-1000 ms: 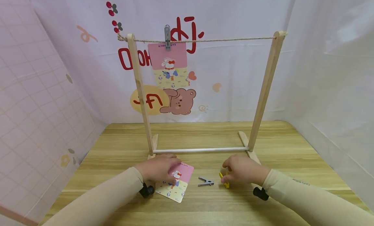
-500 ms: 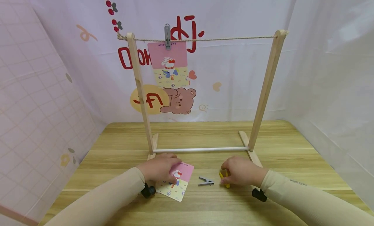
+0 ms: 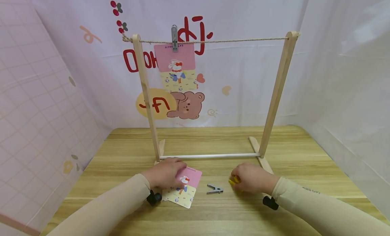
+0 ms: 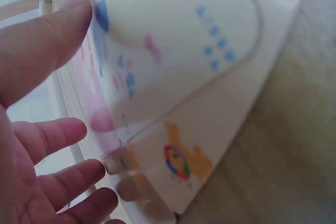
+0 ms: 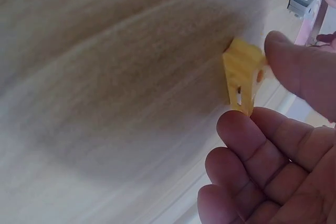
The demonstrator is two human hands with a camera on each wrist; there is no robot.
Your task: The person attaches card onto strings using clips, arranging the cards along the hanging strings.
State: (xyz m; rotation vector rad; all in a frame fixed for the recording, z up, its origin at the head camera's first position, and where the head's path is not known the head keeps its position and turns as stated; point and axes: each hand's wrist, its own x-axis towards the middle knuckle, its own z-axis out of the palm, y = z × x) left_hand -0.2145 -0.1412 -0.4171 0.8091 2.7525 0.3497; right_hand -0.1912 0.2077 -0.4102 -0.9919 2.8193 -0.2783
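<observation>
I have the right hand (image 3: 253, 177) low and right of centre in the head view, its thumb and fingertips pinching a yellow clothespin (image 5: 242, 77). The left hand (image 3: 166, 173) is over the rabbit card (image 3: 188, 193), lower left of centre, with its thumb above the printed side — I can't tell whether it grips the card or only rests there. In my left wrist view, a second card (image 4: 195, 174) pokes out from beneath, toward the bottom of the picture. Between the two hands, a grey clothespin (image 3: 218, 189) lies on the table (image 3: 213, 215), its spread ends toward the left. Behind them stands a wooden rack (image 3: 276, 93). At upper left of centre, a grey clip (image 3: 174, 34) holds a hanging card (image 3: 166, 57) on the rope (image 3: 237, 41).
</observation>
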